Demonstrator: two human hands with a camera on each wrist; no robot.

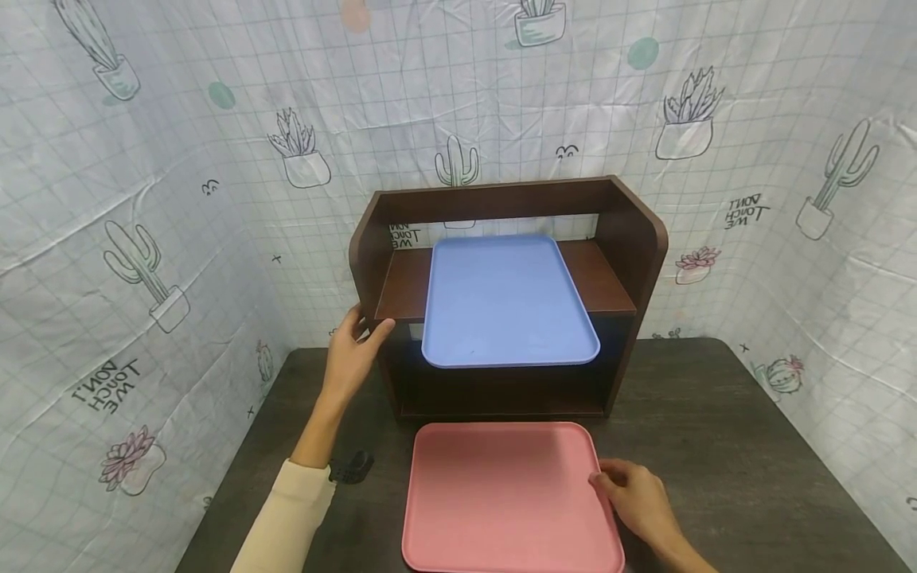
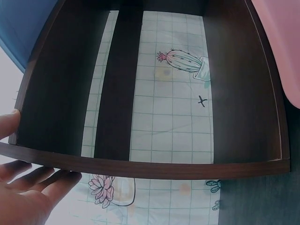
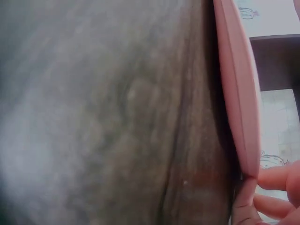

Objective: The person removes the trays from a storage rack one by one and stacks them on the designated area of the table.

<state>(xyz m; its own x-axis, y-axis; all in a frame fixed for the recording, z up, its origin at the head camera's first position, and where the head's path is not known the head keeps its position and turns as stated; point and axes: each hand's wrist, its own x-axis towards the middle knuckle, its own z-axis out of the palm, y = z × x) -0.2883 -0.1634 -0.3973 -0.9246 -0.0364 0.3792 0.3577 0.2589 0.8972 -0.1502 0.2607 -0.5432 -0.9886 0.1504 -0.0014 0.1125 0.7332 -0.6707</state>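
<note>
A dark brown two-level wooden shelf stands at the back of the table. My left hand grips its left side panel, thumb at the front edge and fingers on the outer face; the left wrist view shows that panel between thumb and fingers. On the upper level lies a light blue tray, its near end jutting out past the shelf's front. In front of the shelf is a pink tray. My right hand pinches its right edge, thumb on top; the right wrist view shows the pinched rim from the side.
The dark wood-grain table extends to both sides of the shelf. White cloth walls printed with cacti enclose the back, left and right. A dark strap with a wrist device sits at the left sleeve cuff.
</note>
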